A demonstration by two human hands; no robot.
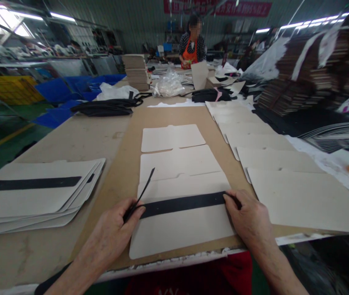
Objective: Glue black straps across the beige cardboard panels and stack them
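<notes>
A black strip lies across the nearest pale board, running from its left edge to its right edge. My left hand is closed, with thumb and fingers at the strip's left end. The same hand also grips a thin black piece, seen edge-on and slanting up from the fingers; how many layers it has I cannot tell. At the other end, my right hand pinches the strip's right tip by the board's edge. Further pale boards overlap in a row beyond this one.
Left of me lies a stack of boards with black strips on them. A row of overlapping bare boards runs along the right. Black fabric pieces, a plastic bag and a person in an orange apron are farther back.
</notes>
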